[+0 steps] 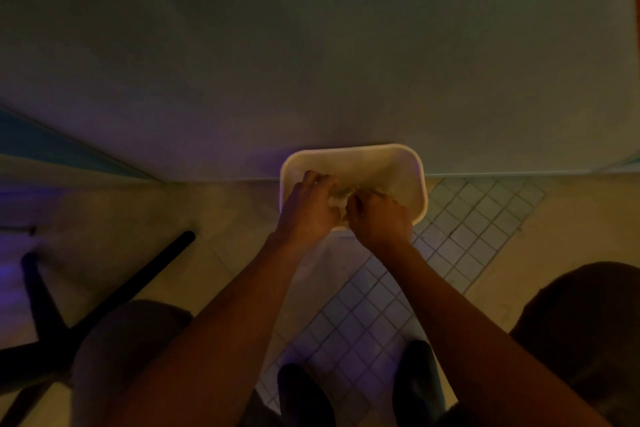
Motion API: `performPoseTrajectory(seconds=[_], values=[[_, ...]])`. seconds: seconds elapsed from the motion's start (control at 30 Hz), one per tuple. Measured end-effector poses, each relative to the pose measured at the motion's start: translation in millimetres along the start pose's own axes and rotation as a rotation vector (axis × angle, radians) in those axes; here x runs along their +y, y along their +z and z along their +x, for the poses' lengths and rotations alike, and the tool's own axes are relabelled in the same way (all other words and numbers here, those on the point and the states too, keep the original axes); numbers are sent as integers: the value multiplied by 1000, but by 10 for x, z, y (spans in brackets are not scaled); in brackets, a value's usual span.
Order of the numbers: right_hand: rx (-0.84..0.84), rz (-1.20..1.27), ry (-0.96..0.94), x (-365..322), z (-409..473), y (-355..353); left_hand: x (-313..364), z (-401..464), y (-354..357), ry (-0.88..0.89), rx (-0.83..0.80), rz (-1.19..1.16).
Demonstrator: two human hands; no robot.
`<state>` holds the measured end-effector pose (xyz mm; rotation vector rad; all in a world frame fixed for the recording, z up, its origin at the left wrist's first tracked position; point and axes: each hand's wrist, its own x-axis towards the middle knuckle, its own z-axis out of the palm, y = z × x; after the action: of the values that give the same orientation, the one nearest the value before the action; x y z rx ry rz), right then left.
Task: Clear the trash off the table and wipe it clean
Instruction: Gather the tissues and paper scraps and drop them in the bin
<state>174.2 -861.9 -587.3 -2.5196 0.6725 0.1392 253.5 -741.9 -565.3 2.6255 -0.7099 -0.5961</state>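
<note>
1. Dark shoes (304, 395) stand on the tiled floor (360, 315), nearest of all.
2. Both arms reach forward over a pale rectangular bin (412, 180) that sits on the floor against the wall (311, 45).
3. Left hand (308, 206) curls round a crumpled wad of pale trash (337, 199), held just over the bin's mouth.
4. Right hand (379, 218) pinches the same wad from the other side, fingers bunched tight.
5. Black chair legs (114, 291) splay out at the left.
</note>
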Motion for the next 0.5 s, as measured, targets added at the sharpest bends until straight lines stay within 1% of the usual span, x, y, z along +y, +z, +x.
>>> performPoseTrajectory(seconds=[0.1, 0.17, 0.27, 0.37, 0.5], values=[[-76, 105, 71, -15, 68, -64, 25, -41, -73, 8, 15, 15], [-123, 134, 90, -47, 121, -186, 90, -115, -173, -10, 7, 36], [-180, 83, 93, -162, 89, -472, 229, -273, -396, -38, -42, 82], [-215, 95, 88, -253, -53, -809, 428, -487, -697, -97, -100, 89], [-331, 69, 122, -459, -352, -1388, 754, -845, -1227, -139, -154, 71]])
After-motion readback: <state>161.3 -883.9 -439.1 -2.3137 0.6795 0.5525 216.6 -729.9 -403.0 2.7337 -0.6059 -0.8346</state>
